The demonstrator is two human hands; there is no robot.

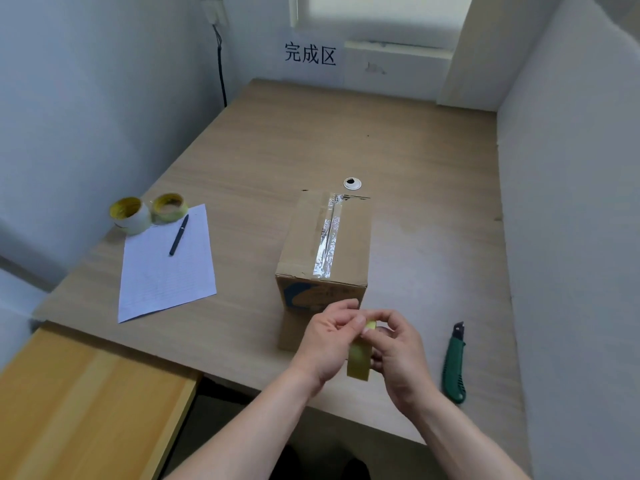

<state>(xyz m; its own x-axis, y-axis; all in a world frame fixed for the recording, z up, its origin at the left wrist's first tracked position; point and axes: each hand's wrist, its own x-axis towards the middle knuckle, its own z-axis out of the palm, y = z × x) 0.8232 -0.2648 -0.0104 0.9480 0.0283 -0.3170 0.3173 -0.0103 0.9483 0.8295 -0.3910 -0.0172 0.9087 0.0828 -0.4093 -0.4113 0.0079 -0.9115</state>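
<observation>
yellowish translucent packing-tape roll [358,362] at 6 o'clock on desk edge, just before brown cardboard box [349,237] | left hand [327,339] pinches roll top, maybe picking the loose end | right hand [398,355] curled round roll | light, stiff ring, sticky film; grip by rim | green utility knife [454,367] at 4 o'clock

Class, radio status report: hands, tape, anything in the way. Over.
Left hand and right hand both grip the tape roll, pinching at its top. Roll held before the cardboard box, top seam taped. Nothing between; utility knife lies clear, right.
</observation>
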